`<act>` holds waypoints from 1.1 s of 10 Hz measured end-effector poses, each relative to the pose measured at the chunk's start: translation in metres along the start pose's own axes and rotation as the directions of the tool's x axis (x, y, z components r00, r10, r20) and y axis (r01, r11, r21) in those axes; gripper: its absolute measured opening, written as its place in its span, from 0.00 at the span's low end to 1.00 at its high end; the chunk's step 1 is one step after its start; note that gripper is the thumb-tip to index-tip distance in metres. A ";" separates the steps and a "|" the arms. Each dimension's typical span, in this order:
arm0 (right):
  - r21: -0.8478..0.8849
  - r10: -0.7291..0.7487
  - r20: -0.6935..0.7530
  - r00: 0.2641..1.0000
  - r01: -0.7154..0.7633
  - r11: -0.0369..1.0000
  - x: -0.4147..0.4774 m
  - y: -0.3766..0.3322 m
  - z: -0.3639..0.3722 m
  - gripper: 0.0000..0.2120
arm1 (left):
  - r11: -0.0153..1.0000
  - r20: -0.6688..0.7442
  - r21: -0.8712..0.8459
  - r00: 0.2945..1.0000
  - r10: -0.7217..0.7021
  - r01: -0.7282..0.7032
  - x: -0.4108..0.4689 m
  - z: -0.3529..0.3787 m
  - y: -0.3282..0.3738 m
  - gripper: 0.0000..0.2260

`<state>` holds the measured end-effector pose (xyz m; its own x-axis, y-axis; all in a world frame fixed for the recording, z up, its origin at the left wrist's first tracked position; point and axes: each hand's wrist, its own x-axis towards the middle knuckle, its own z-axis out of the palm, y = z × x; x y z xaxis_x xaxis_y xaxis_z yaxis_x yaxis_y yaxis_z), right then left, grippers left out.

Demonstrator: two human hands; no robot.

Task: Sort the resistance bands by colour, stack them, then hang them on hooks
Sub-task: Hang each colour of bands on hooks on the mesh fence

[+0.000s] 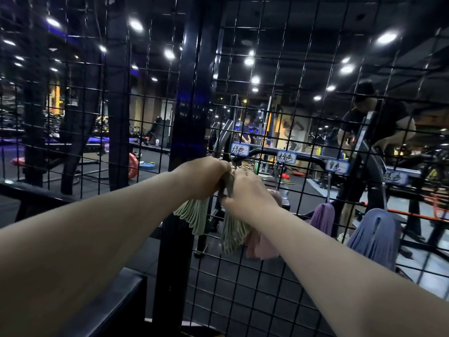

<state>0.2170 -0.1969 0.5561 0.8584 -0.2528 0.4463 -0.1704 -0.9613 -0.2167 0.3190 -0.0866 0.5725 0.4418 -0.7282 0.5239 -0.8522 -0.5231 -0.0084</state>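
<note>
Here both hands meet at the far wire grid, just under the handwritten label at the left end of the row. The left hand and right hand are both clenched round the gathered top of the green bands, whose loose ends fan down below the wrists in two drooping tufts. The bundle looks light, soft and floppy, and probably stretchy. Single loops could slide out, so the bunched fold at the top is the place to hold it. The hook shows only as a dark sliver above the knuckles, and I cannot tell whether the bundle already sits on it. The pink bands are half hidden behind the right wrist. The purple bands and blue bands hang further right.
</note>
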 end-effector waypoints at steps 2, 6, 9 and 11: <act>0.102 -0.021 -0.135 0.991 0.035 0.994 -0.006 -0.006 0.008 0.18 | 1.000 0.037 -0.027 0.999 -0.016 0.017 0.004 -0.007 0.000 0.07; -0.079 -0.225 -0.252 0.941 0.212 0.974 -0.023 0.005 0.019 0.26 | 0.999 0.150 0.028 0.988 -0.023 0.019 0.017 -0.026 0.011 0.09; -0.470 -0.191 -0.206 0.960 0.074 0.879 -0.037 -0.008 0.023 0.23 | 0.999 0.122 0.005 0.992 -0.044 0.044 0.018 -0.021 0.009 0.05; -0.691 -0.337 -0.049 0.940 0.212 0.691 -0.047 -0.023 0.031 0.20 | 0.999 0.098 0.053 0.995 0.000 -0.005 0.008 -0.022 0.012 0.08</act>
<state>0.1953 -0.1597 0.5124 0.8406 0.0810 0.5355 -0.2702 -0.7941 0.5443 0.3063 -0.0894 0.5954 0.4676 -0.7681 0.4375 -0.8383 -0.5423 -0.0561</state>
